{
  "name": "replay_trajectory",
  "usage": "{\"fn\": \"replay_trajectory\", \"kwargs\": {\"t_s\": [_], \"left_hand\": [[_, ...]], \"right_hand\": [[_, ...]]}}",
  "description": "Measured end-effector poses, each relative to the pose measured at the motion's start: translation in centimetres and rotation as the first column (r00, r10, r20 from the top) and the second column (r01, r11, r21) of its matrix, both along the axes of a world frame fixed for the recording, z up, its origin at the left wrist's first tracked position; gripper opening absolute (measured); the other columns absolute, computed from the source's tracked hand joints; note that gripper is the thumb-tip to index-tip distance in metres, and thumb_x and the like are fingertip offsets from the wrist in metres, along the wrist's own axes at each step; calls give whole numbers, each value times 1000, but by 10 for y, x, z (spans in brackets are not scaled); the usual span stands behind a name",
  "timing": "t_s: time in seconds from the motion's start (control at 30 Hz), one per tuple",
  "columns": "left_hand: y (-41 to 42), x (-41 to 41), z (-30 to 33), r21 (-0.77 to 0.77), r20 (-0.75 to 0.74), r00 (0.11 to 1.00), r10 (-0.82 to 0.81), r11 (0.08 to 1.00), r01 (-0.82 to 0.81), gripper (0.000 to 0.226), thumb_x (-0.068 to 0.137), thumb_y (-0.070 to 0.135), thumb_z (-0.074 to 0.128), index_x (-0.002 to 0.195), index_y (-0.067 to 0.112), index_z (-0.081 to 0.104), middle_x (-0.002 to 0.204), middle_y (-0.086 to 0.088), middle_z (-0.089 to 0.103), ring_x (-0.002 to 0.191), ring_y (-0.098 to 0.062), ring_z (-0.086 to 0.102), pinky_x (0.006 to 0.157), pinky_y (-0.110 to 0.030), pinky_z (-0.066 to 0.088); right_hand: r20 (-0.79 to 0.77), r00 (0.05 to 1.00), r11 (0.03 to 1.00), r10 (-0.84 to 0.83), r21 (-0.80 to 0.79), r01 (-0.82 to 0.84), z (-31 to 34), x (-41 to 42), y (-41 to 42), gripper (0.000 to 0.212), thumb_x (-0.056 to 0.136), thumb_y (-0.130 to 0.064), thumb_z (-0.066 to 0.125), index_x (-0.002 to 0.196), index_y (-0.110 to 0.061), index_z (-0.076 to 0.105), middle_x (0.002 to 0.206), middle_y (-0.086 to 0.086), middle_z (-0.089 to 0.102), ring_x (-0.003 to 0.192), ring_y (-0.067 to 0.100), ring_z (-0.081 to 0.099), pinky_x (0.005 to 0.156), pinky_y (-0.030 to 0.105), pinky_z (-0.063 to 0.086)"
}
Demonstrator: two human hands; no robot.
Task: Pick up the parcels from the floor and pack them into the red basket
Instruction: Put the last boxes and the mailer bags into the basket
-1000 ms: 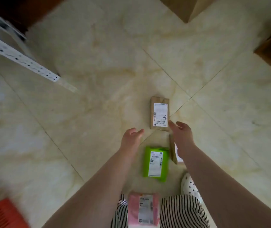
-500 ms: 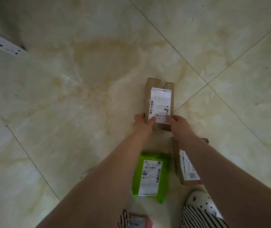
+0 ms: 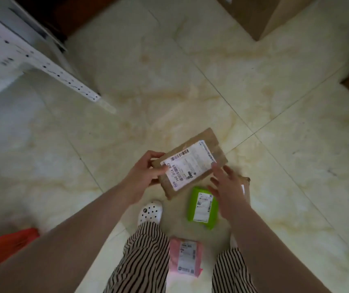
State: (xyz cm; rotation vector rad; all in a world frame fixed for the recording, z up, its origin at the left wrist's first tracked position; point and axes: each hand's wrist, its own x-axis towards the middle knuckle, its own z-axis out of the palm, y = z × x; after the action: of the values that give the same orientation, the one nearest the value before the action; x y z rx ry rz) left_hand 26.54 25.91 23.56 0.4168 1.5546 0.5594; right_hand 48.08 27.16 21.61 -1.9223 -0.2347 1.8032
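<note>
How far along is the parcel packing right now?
Nothing visibly packed: only a corner of the red basket shows. In hand: the left hand grips the brown parcel, lifted; the right hand is open beside it. Left on the floor: green parcel, pink parcel, another brown one mostly hidden.

Person is wearing black-and-white striped trousers (image 3: 146, 256) and a white perforated clog (image 3: 150, 212); arms are showing bare, sleeveless.

Matt brown paper parcel (image 3: 190, 163) with a smooth white label, above glossy marbled floor tiles (image 3: 190, 81)
</note>
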Motion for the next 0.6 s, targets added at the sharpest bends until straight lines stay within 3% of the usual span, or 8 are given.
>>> {"fn": "replay_trajectory", "kwargs": {"t_s": [0.1,0.2,0.27,0.43,0.6], "left_hand": [[-11,-42,74,-26,38,991,-128,991,129,30,84,2,65,107,20,61,104,-7,72,97,-21,68,76,-31,53],[-27,-71,147,-18,70,974,-213,976,215,32,83,3,66,110,20,64,108,-6,72,103,-22,67,82,-32,53],[-41,-85,192,18,62,975,-215,977,214,34,85,8,68,115,22,64,113,-6,70,105,-22,68,83,-30,53],[-88,-95,263,144,5,1000,14,989,-15,48,85,16,70,130,20,52,124,-8,62,110,-24,64,93,-35,52],[-172,-74,299,210,-9,968,251,947,-243,55,85,20,70,134,23,44,117,-11,69,101,-27,69,86,-42,56]], "right_hand": [[9,989,987,146,62,-146,75,-4,-7,63,83,-38,72,139,-28,43,122,4,64,103,19,64,89,39,54],[54,954,947,295,119,-299,147,-19,-33,32,86,-29,70,115,-33,59,89,-9,77,80,11,73,63,26,57],[84,944,930,320,164,-330,188,-33,-51,23,87,-23,70,107,-31,63,77,-12,76,67,5,72,55,21,53],[37,973,936,228,268,-229,256,-56,-75,28,84,-17,73,109,-27,65,75,-9,76,62,4,71,50,18,53],[9,944,878,331,363,-311,301,-63,-114,41,84,-22,73,123,-23,63,91,1,75,69,9,70,55,24,52]]}}
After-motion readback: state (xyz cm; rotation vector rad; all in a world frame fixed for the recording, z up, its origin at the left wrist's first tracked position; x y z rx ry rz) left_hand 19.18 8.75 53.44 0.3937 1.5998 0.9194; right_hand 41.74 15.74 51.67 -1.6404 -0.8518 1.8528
